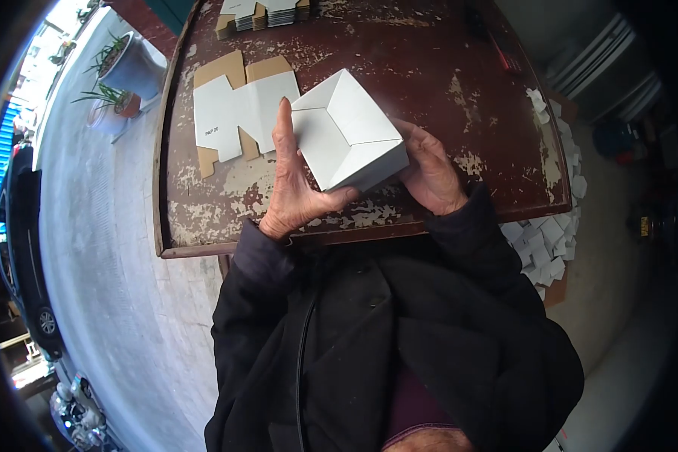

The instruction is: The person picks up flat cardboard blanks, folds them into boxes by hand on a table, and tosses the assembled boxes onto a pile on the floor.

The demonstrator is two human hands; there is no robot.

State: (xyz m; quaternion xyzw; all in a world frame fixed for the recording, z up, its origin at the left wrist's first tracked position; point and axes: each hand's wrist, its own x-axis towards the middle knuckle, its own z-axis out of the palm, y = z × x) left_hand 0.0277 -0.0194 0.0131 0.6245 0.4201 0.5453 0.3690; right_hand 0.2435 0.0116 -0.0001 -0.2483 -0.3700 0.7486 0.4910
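Gripping a white box [346,139] from both sides, the person holds it over the near part of a worn brown table [429,68], open top tilted twd the head cam. L hand [290,188] is spread in a wide V: one finger upright along the box's L side, thumb along the near wall. R hand [432,169] is curled against the R side, its fingertips partly hidden behind the wall. Both forearms come in low over the near table edge, dark sleeves [262,248] at the wrists.

Room-wise: L hand is just beside a flat cardboard blank [267,105] marked "PAP 20", so that side's tight. A stack of blanks [264,16] sits at the far end, well apart. R of the box, peeling tabletop runs to the R edge; white scraps [542,245] are piled beyond/below it.
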